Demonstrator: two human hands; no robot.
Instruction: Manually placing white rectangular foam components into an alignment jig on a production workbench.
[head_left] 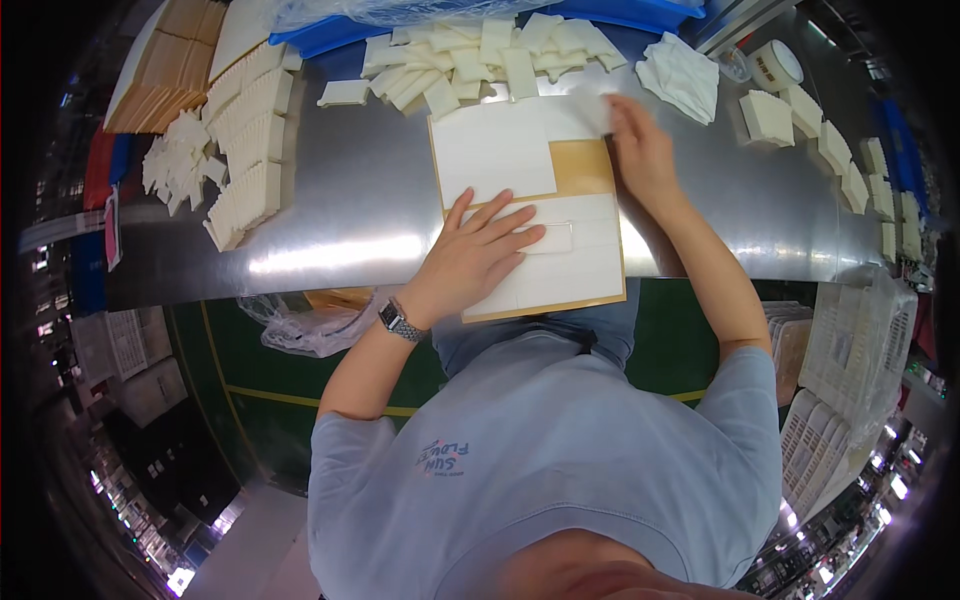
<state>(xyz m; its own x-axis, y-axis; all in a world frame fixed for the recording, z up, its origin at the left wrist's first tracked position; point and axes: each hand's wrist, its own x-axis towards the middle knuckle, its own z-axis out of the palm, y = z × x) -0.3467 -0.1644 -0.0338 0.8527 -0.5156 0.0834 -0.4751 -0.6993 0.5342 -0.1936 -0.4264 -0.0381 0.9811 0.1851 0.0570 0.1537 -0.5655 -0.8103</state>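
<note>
A tan rectangular board (585,168) lies on the steel table in front of me, mostly covered with flat white foam pieces (495,150). My left hand (480,250) presses flat, fingers spread, on the white pieces in the board's lower half. My right hand (640,150) is at the board's far right corner, fingers pinched on a white foam piece (592,112) at that corner. A bare tan strip shows between the two hands.
A loose heap of white foam pieces (480,55) lies behind the board beside a blue tray (640,12). Stacked white pieces (250,140) and tan boards (165,65) stand left. More white blocks (800,125), a tape roll (778,65) and a crumpled white cloth (682,75) sit right.
</note>
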